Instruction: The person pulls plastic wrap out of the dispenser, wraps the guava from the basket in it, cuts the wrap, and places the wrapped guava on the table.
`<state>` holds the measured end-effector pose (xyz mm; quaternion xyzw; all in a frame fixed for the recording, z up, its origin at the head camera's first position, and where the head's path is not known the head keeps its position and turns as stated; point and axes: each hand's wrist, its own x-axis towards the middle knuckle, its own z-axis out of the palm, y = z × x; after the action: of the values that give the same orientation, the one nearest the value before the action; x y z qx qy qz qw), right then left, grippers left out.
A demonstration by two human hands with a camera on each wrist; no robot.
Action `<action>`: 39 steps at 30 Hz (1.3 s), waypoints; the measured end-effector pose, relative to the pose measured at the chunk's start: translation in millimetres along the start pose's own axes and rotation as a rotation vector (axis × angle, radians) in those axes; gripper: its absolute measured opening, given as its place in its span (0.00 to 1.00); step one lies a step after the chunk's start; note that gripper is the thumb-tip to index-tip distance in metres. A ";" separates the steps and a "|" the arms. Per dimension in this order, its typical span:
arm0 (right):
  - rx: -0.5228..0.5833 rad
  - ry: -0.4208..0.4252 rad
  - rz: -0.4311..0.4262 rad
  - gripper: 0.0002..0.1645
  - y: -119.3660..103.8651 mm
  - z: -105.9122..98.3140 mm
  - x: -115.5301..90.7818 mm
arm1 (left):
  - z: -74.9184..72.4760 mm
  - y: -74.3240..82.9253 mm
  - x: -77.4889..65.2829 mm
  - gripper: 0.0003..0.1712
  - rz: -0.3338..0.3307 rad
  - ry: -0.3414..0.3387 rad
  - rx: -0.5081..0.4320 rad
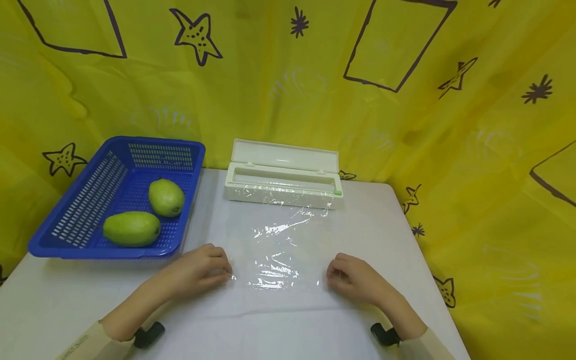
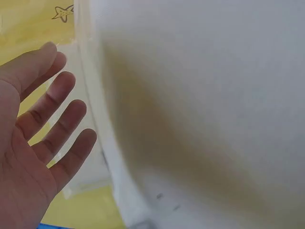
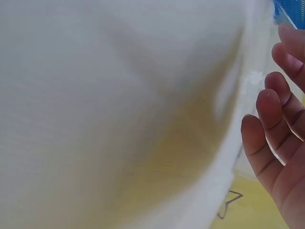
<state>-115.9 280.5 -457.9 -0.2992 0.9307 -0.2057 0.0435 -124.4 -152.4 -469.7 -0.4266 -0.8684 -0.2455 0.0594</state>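
Observation:
A sheet of clear cling film [image 1: 275, 230] stretches toward me from a white dispenser box [image 1: 281, 196] whose lid [image 1: 285, 156] stands up; a roll lies inside. My left hand [image 1: 200, 270] pinches the film's near left corner between thumb and forefinger. At the near right corner, my right hand [image 1: 355, 278] pinches it likewise. In the left wrist view the other fingers [image 2: 66, 124] are spread and loosely bent. Those of the right hand [image 3: 271, 124] also bend loosely in its wrist view. The film lies low over the white tabletop [image 1: 279, 330], its near edge between both hands.
On the left stands a blue perforated basket [image 1: 96, 252] holding two oblong green fruits, one [image 1: 132, 229] nearer and one [image 1: 166, 198] farther back. A yellow curtain [image 1: 252, 90] with star drawings hangs behind the table and along its right side.

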 end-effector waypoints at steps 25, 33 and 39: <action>-0.031 -0.208 -0.319 0.19 -96.2 -48.7 149.4 | -134.5 6.1 -37.0 0.26 -0.151 0.201 0.208; -0.050 -0.206 -0.407 0.21 -137.5 -34.3 200.1 | -155.5 -28.5 -67.7 0.22 -0.384 0.185 0.195; 0.017 -0.125 -0.494 0.21 -174.4 -13.4 234.4 | -163.5 -58.8 -91.2 0.25 -0.478 0.163 0.186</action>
<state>-216.2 22.1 -364.5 -0.5295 0.8231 -0.1989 0.0517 -129.6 -325.6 -377.8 -0.1808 -0.9557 -0.2053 0.1085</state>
